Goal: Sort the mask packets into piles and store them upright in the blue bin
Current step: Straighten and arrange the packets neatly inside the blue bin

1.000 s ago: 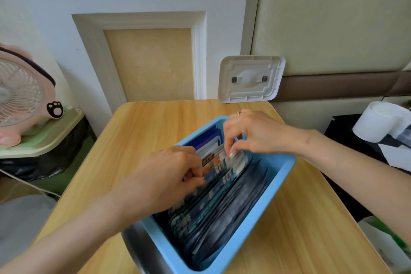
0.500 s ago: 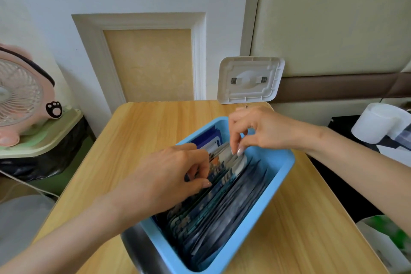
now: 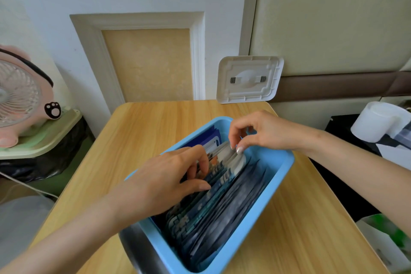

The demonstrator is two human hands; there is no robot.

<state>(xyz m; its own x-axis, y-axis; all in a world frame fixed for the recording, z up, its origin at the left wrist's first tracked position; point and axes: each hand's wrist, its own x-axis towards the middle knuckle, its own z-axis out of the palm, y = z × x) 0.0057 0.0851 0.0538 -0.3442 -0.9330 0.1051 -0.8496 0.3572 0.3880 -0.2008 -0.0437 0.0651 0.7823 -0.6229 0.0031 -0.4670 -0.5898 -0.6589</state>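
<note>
A blue bin [image 3: 270, 187] lies diagonally on the wooden table [image 3: 142, 131], packed with several mask packets [image 3: 224, 209] standing on edge, mostly dark blue and grey, with lighter ones at the far end. My left hand [image 3: 169, 182] reaches into the bin's left side, its curled fingers gripping the tops of the packets. My right hand [image 3: 260, 133] hovers over the far end, fingertips pinching the upper corner of the light-coloured packets [image 3: 229, 155]. The packets under my left hand are hidden.
A white plastic lid [image 3: 249, 79] leans on the wall behind the table. A pink desk fan [image 3: 20, 95] stands on a green surface at the left. A white roll [image 3: 378, 122] and dark items sit off the table's right side.
My right hand has risen slightly and shifted right along the far packets. My left hand's fingers have spread a little on the packet tops. The bin stays put.
</note>
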